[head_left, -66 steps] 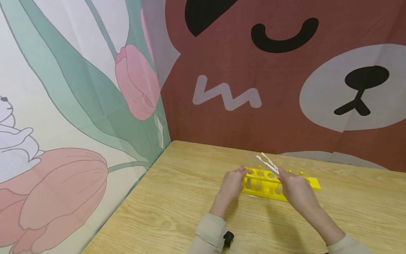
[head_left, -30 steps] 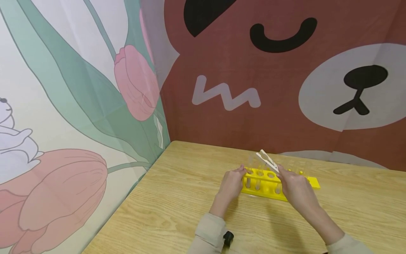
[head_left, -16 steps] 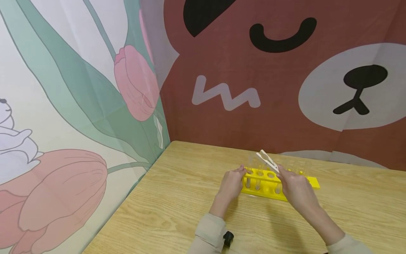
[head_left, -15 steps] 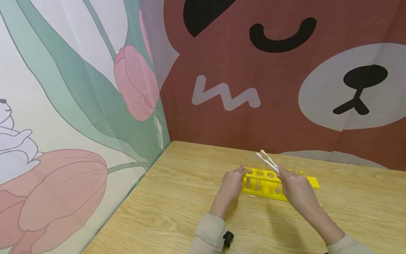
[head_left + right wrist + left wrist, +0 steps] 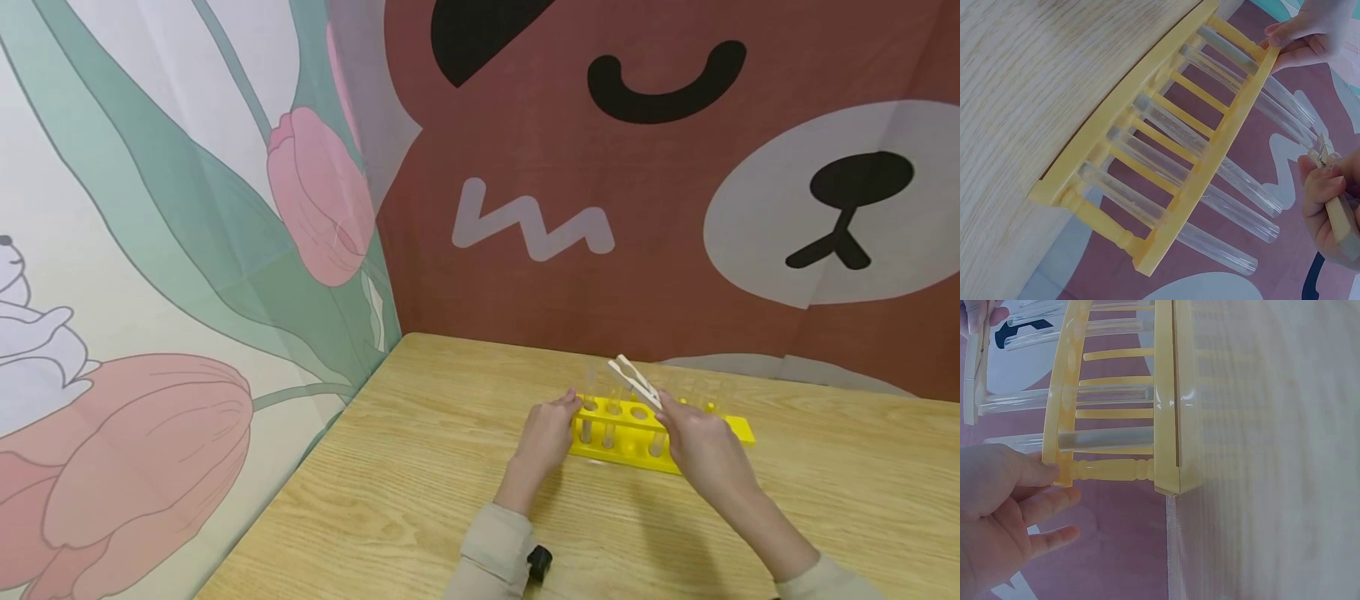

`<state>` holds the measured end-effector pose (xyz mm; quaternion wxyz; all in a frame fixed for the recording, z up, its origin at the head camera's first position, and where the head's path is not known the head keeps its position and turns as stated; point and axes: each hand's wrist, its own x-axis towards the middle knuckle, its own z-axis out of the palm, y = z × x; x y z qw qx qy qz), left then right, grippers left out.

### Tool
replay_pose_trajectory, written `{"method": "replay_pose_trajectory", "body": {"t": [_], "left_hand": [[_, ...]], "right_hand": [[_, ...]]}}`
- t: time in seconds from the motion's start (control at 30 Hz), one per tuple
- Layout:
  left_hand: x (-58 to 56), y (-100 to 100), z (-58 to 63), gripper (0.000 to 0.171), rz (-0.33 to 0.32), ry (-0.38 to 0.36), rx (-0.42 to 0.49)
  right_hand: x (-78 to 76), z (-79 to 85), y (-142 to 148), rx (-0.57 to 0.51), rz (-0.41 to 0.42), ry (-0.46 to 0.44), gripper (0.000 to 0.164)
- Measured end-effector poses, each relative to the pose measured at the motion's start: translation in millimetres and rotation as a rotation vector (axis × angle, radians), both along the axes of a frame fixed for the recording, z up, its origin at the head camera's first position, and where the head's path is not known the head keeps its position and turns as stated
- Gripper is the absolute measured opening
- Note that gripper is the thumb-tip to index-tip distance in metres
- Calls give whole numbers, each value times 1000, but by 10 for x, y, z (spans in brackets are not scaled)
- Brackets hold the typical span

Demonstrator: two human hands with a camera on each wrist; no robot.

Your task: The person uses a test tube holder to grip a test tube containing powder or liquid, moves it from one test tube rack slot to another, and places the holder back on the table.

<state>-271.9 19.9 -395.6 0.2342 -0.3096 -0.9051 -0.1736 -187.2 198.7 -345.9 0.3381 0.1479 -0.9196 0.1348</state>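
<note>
A yellow test tube rack (image 5: 626, 454) stands on the wooden table, with several clear test tubes (image 5: 1244, 225) upright in its holes. My left hand (image 5: 550, 437) pinches the left end of its top plate between thumb and finger, the other fingers lying off it in the left wrist view. In my right hand (image 5: 708, 454) I grip a wooden test tube clamp (image 5: 636, 383), also seen in the right wrist view (image 5: 1342, 228). The clamp slants up to the left above the rack. In the left wrist view its tip lies right at the mouth of the second tube (image 5: 1016, 401) from the left end.
The table (image 5: 420, 450) meets a cloth backdrop (image 5: 510, 300) with a bear print behind the rack. A tulip-print cloth (image 5: 187, 250) hangs along the left edge. A black camera piece (image 5: 539, 564) sits by the left sleeve.
The clamp's tips have risen slightly over the last two seconds. Both hands and the rack keep nearly the same places; the head view has shifted a little.
</note>
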Motion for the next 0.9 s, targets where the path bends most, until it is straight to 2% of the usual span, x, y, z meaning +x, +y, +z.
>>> {"method": "replay_pose_trajectory", "body": {"t": [0.9], "left_hand": [[23, -3, 26, 28, 0, -48, -1]], "right_hand": [[24, -8, 24, 18, 24, 25, 37]]}}
